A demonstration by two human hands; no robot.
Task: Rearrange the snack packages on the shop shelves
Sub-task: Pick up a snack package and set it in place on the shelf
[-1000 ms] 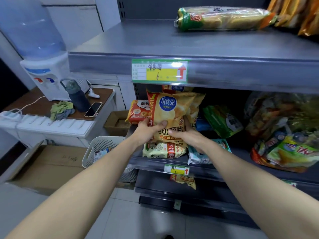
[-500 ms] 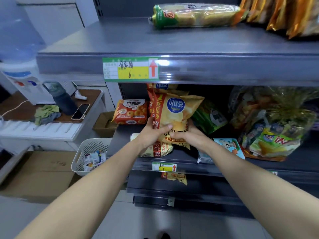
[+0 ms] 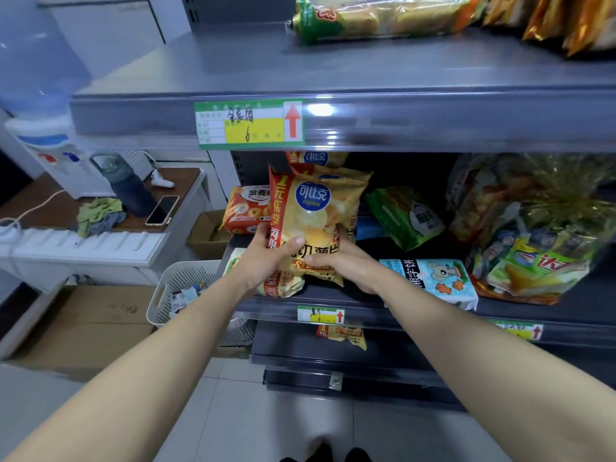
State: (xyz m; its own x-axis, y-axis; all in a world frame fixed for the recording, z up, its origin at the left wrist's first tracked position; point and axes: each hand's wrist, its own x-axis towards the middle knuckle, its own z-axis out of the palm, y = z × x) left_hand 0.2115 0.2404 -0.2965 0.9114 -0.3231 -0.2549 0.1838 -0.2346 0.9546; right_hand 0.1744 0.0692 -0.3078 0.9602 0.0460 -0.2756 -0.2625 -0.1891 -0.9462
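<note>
Glossy plastic chip bag [image 3: 315,215]; matt grey metal shelf [image 3: 366,78] (smooth); cardboard box [image 3: 100,315].

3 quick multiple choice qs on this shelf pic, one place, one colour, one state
1. The blue biscuit pack lies: A in a trolley B on the middle shelf beside the right hand C hanging on a hook
2. The arrow on the big price tag is: A red B blue C black
3. The front yellow chip bag is: A lying flat, untouched B torn open C held upright by the left hand and right hand

B: it lies flat there; A: a red arrow points up; C: both hands grip its lower half.
</note>
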